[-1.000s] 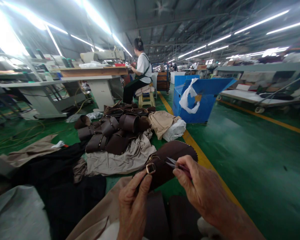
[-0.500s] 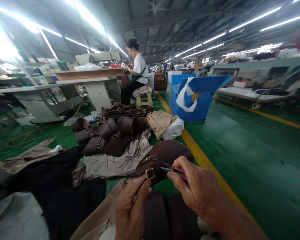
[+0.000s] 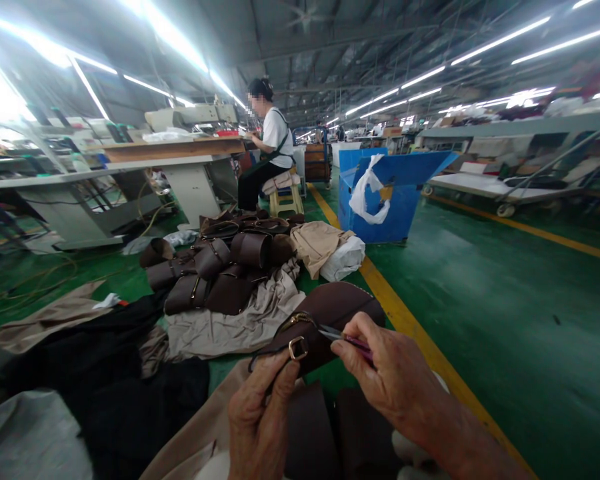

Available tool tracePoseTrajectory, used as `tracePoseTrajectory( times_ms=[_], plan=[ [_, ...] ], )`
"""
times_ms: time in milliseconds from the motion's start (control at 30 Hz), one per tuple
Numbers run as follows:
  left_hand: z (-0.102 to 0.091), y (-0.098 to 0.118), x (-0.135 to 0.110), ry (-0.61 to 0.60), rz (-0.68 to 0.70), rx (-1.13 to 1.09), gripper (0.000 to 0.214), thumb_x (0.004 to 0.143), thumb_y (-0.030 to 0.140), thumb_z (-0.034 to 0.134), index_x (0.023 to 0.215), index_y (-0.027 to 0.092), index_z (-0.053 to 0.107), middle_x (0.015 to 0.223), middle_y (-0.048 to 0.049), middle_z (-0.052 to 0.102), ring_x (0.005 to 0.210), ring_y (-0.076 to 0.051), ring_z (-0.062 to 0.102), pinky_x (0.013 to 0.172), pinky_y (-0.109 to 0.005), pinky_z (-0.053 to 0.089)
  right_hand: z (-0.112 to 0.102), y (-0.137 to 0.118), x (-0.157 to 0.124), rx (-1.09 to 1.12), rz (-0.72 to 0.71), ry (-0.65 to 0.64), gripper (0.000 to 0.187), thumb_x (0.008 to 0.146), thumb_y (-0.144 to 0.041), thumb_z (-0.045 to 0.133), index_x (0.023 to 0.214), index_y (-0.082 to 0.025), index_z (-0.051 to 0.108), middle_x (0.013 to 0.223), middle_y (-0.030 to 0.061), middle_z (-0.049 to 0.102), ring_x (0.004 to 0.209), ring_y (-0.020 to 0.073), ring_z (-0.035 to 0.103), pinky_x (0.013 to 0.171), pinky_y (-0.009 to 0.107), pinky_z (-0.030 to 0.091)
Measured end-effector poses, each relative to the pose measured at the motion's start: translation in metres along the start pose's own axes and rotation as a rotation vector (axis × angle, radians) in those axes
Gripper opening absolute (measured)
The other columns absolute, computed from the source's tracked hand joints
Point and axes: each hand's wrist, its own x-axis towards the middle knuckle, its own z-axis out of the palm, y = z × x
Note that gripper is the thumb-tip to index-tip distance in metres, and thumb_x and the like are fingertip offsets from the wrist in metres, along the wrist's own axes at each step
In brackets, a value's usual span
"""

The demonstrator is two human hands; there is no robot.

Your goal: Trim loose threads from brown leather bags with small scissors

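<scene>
My left hand [image 3: 263, 410] pinches the near edge of a dark brown leather piece [image 3: 337, 307] between thumb and fingers. A gold square buckle [image 3: 298, 347] stands up just above the thumb, and a gold zipper [image 3: 300, 319] runs along the leather behind it. In my right hand [image 3: 387, 370] is a pair of thread snips [image 3: 355, 342] with purplish handles. Their pointed blades lie nearly together over the leather, close to the zipper's end; whether they touch it, I cannot tell. More brown leather [image 3: 310, 430] shows below, between my hands.
Several brown leather pieces [image 3: 230, 290] are heaped ahead on grey-beige cloth [image 3: 220, 330]. Black cloth [image 3: 125, 380] lies at left. A blue box [image 3: 375, 217] with a white bag stands beyond a yellow floor line. A co-worker [image 3: 275, 143] sits at a sewing table [image 3: 155, 160].
The snips' blades have come closer together. My left hand keeps its pinch on the leather, and the view has shifted slightly.
</scene>
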Motion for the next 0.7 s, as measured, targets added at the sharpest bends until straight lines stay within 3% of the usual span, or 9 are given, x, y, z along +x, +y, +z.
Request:
tracePoseTrajectory(
  times_ms=[167, 333, 467, 600, 700],
  plan=[
    [-0.001, -0.003, 0.0, -0.023, 0.048, 0.029, 0.02, 0.078, 0.023, 0.063, 0.095, 0.028, 0.073, 0.091, 0.002, 0.073, 0.081, -0.013, 0.068, 0.073, -0.013, 0.053, 0.001, 0.004, 0.003, 0.037, 0.034, 0.029, 0.023, 0.086, -0.038, 0.044, 0.076, -0.019, 0.049, 0.062, -0.001, 0.054, 0.055, 0.0158, 0.051, 0.054, 0.028, 0.026],
    [0.0, 0.002, 0.0, -0.008, 0.011, -0.028, 0.018, 0.079, 0.024, 0.063, 0.093, 0.028, 0.073, 0.091, 0.0035, 0.073, 0.083, -0.013, 0.068, 0.071, -0.013, 0.054, -0.005, 0.008, 0.006, 0.27, 0.076, 0.083, 0.028, 0.089, -0.041, 0.043, 0.074, -0.018, 0.049, 0.06, -0.0027, 0.048, 0.054, 0.0113, 0.045, 0.052, 0.024, 0.031],
    [-0.001, -0.002, -0.002, -0.061, -0.06, -0.082, 0.019, 0.08, 0.027, 0.063, 0.096, 0.029, 0.072, 0.096, 0.0025, 0.073, 0.088, -0.014, 0.067, 0.075, -0.016, 0.054, -0.005, 0.005, 0.005, 0.368, 0.068, 0.046, 0.022, 0.081, -0.039, 0.06, 0.084, -0.018, 0.053, 0.068, -0.0028, 0.056, 0.059, 0.0105, 0.052, 0.054, 0.02, 0.039],
    [-0.002, -0.007, -0.003, -0.167, -0.122, -0.122, 0.025, 0.082, 0.028, 0.06, 0.105, 0.026, 0.069, 0.106, -0.0019, 0.07, 0.095, -0.018, 0.066, 0.083, -0.023, 0.053, 0.002, 0.002, 0.006, 0.336, -0.077, 0.001, 0.025, 0.079, -0.029, 0.066, 0.102, -0.019, 0.063, 0.083, -0.0007, 0.068, 0.071, 0.0118, 0.062, 0.064, 0.019, 0.045],
    [-0.001, -0.005, -0.001, -0.233, -0.033, -0.054, 0.023, 0.082, 0.025, 0.06, 0.102, 0.024, 0.07, 0.104, -0.0039, 0.071, 0.093, -0.018, 0.066, 0.082, -0.024, 0.052, 0.005, 0.004, 0.009, 0.341, -0.219, -0.043, 0.019, 0.082, -0.025, 0.063, 0.101, -0.021, 0.066, 0.096, -0.0007, 0.069, 0.084, 0.012, 0.064, 0.074, 0.018, 0.044]
  ],
)
